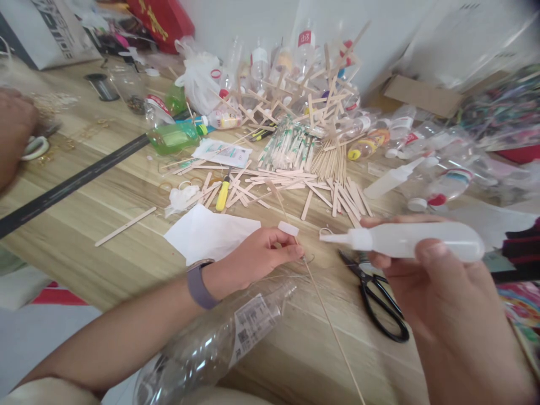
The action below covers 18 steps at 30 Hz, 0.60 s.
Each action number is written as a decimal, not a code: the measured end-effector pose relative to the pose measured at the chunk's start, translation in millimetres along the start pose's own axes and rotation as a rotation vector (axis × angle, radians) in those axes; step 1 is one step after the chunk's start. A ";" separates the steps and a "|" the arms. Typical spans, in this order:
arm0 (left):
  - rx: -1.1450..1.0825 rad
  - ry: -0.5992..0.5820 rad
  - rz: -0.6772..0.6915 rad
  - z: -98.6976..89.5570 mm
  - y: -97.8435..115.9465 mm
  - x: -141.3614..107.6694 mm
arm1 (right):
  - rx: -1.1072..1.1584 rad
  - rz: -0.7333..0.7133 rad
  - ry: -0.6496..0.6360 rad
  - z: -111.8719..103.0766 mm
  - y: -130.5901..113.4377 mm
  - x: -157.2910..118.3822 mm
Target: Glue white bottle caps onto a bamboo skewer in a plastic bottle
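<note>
Between its pinched thumb and fingers, my left hand [257, 253] holds a thin wooden stick [327, 306] that slants down to the lower right. A small white cap [288, 228] sits by those fingertips. Wrapped around a soft glue bottle [422, 241] is my right hand [447, 287], nearer the camera; the bottle lies level with its white nozzle pointing left. Black scissors [382, 304] rest on the table between the hands. Beneath my left forearm is a large clear plastic bottle [206, 343] with a label, its neck toward the upper right.
The wooden table [105, 225] bears white paper [211, 230], a yellow-handled tool [222, 195], flat craft sticks [295, 180] and a second glue bottle [390, 181]. Many empty bottles [259, 64] stand behind. Another person's hand [14, 135] is at the left edge.
</note>
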<state>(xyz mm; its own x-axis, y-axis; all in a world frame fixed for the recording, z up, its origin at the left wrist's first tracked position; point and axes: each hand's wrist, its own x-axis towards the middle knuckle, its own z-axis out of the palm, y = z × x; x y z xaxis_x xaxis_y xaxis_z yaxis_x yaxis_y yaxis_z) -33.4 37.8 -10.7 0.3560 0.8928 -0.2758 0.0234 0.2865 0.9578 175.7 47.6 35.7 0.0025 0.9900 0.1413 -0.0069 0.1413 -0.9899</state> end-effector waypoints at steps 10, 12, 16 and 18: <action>-0.054 0.014 -0.003 1.2 0.7 0.9 | 0.109 0.277 -0.077 -1.1 8.6 11.1; -0.056 0.011 0.003 0.9 0.5 1.1 | 0.082 0.254 -0.112 1.5 13.1 11.1; -0.052 0.001 0.026 0.2 -1.4 1.4 | -0.070 0.192 -0.166 5.8 29.6 11.0; -0.045 0.002 0.020 -0.1 -2.7 1.5 | -0.204 0.106 -0.159 7.5 40.3 11.7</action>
<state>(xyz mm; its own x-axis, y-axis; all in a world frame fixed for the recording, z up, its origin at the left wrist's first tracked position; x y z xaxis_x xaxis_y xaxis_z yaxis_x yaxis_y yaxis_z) -33.0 38.4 -13.7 0.3538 0.8994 -0.2566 -0.0257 0.2836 0.9586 168.0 64.9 -2.5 -0.1446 0.9893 0.0207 0.2025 0.0501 -0.9780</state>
